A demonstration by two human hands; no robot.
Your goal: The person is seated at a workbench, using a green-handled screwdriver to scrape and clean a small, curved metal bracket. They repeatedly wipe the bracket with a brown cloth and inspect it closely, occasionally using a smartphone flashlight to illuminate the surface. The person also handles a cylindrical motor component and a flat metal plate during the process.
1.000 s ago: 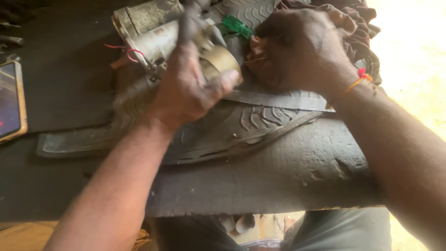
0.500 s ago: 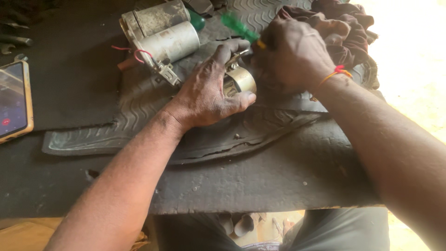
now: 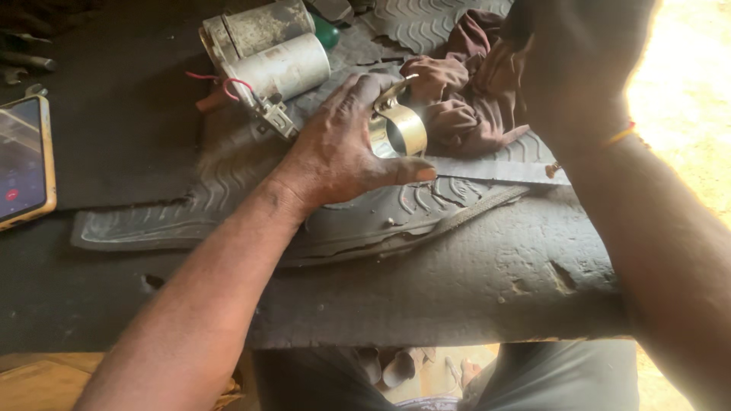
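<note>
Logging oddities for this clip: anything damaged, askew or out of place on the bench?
The bench edge is chipped and gouged. A phone hangs partly out of view at the left. The left hand steadies a brass ring; nothing is spilled.
</note>
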